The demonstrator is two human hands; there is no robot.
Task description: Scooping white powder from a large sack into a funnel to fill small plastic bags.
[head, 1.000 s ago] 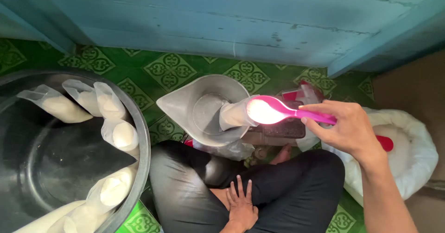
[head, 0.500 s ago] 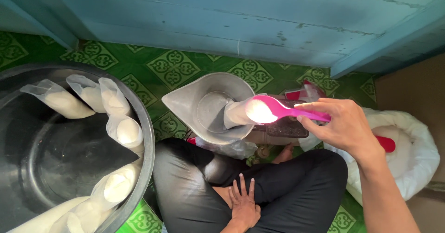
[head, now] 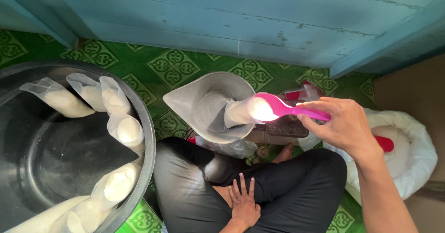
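My right hand holds a pink plastic spoon heaped with white powder. Its bowl is at the mouth of a small clear bag that lies in a grey metal scale pan. The pan sits on a small scale in front of my crossed legs in black trousers. My left hand rests flat on my lap, fingers spread, holding nothing.
A large black basin at the left holds several filled clear bags of white powder leaning on its rim. A white sack of powder with a red scoop sits at the right. A blue wooden wall stands behind, over green patterned flooring.
The spoon and my right hand have stayed at the bag's mouth with only a small shift. My left hand has not moved.
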